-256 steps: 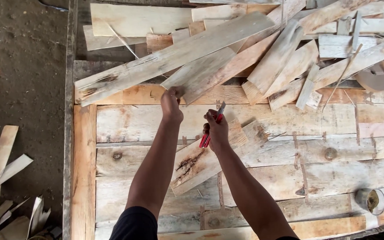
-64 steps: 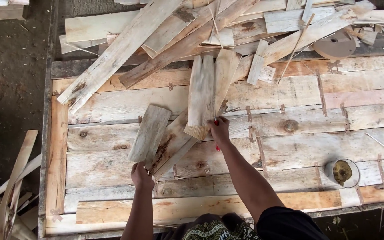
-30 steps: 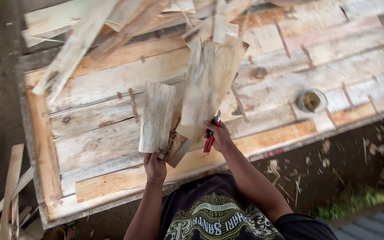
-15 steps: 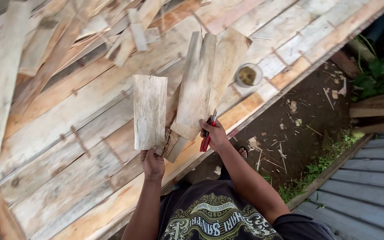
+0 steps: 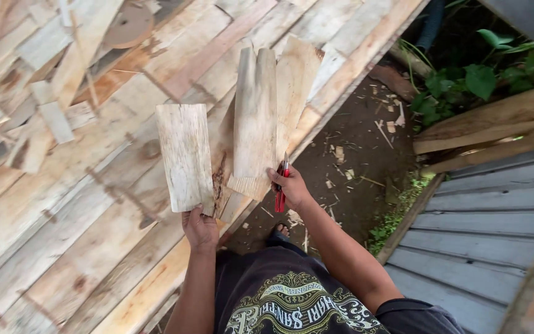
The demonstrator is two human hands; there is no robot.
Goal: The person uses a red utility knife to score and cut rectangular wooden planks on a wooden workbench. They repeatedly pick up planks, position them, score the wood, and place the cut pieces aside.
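Offcuts, wooden, raised clear above plank worktop (image 5: 63,204): left hand (image 5: 200,227) clamps short board (image 5: 185,158) by its base; right hand (image 5: 288,185) grips longer slabs (image 5: 261,117) plus red-handled tool (image 5: 281,188), fanned for viewing.

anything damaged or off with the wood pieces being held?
Yes. Between the short board in the left hand and the longer slabs in the right hand, one piece shows a dark, ragged split along its edge, like rot or a crack. The right hand also grips a red-handled tool alongside the slabs.
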